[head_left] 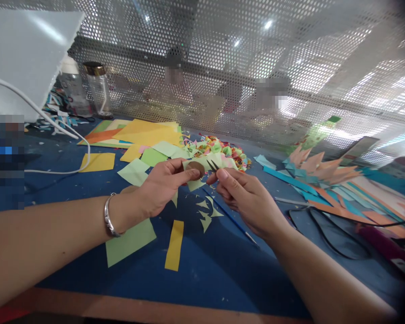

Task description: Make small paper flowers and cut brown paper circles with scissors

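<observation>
My left hand (165, 182) pinches a brown round disc (197, 168) together with light green paper (195, 185), which shows below it. In my right hand (243, 193) is a small pair of dark scissors (212, 166), its pointed blades apart and close to the disc's right edge. Curved, pointed green paper scraps (205, 220) lie on the blue table beneath my hands. A thin blue stick like a paintbrush (238, 221) rests under my right hand. Nearer to me are a yellow paper strip (174, 245) and a green paper sheet (131, 245), partly covered by my left wrist.
Coloured paper sheets (148, 131) are stacked at the back, beside a heap of small colourful folded pieces (234, 155). Bottles (99, 92) and a white cable (89, 155) are left; spiky orange paper (319, 166) and a black cable (334, 245) right. A perforated screen (202, 67) stands behind.
</observation>
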`<state>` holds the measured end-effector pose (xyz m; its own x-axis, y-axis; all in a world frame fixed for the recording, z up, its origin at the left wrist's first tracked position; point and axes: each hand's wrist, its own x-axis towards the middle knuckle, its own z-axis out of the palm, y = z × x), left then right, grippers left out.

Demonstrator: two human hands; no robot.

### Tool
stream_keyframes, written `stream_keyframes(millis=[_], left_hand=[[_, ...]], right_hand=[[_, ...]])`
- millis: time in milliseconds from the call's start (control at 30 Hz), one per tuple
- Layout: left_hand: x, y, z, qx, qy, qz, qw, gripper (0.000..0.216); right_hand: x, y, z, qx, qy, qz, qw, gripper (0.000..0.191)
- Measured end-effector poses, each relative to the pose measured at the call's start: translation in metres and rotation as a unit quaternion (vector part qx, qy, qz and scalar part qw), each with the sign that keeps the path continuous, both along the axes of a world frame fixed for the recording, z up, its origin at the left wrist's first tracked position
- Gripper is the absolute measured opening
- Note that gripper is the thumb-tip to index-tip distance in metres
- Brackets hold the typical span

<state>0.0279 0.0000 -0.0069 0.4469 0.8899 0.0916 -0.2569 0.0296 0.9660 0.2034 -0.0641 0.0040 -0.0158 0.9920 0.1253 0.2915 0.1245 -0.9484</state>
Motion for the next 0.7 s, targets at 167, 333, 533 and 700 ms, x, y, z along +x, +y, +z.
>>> stream_keyframes(millis=[167, 333, 533, 700], left_hand=[[0.0010, 0.0015, -0.0011, -0.026, -0.022, -0.002, 0.999, 0.022], [0.0007, 0.0013, -0.0007, -0.013, -0.030, -0.006, 0.999, 0.019], [0.0003, 0.0016, -0.0003, 0.002, -0.012, -0.011, 1.000, 0.023], [0.0011, 0.0030, -0.0003, 0.004, -0.015, 0.023, 1.000, 0.024]], right_hand=[[-0.0007, -0.0002, 0.0011, -0.035, 0.014, 0.002, 0.999, 0.047], [-0.0024, -0.0010, 0.0040, -0.064, 0.021, 0.013, 0.998, 0.047], [-0.0020, -0.0012, 0.0059, -0.087, 0.057, 0.018, 0.994, 0.046], [-0.0012, -0.0018, 0.0063, -0.099, 0.065, 0.021, 0.993, 0.046]])
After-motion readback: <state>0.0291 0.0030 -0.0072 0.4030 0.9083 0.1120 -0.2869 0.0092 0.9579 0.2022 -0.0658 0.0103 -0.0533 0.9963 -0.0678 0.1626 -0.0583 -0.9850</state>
